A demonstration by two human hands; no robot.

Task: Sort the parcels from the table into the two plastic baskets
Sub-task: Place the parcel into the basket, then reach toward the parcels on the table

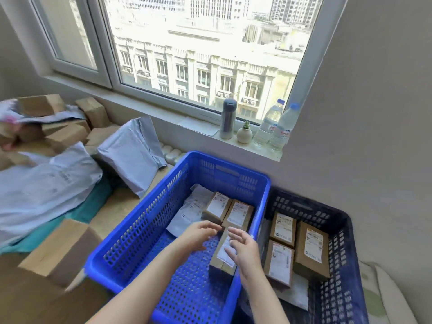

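Observation:
A blue plastic basket [131,239] stands in the middle, a dark navy basket [343,232] to its right. Inside the blue one lie a white mailer [187,216] and two labelled brown boxes [237,212]. A third brown box [223,256] sits tilted on the blue basket's floor between my hands. My left hand [198,235] hovers just left of it, fingers relaxed. My right hand [245,249] is at its right side, fingers spread; no grip shows. The navy basket holds three labelled brown boxes [311,249].
On the table at left lie grey poly mailers [46,183], a propped grey mailer [133,155] and several brown cartons [60,251]. The windowsill carries a flask [228,119], a small plant pot [244,133] and two water bottles [278,127].

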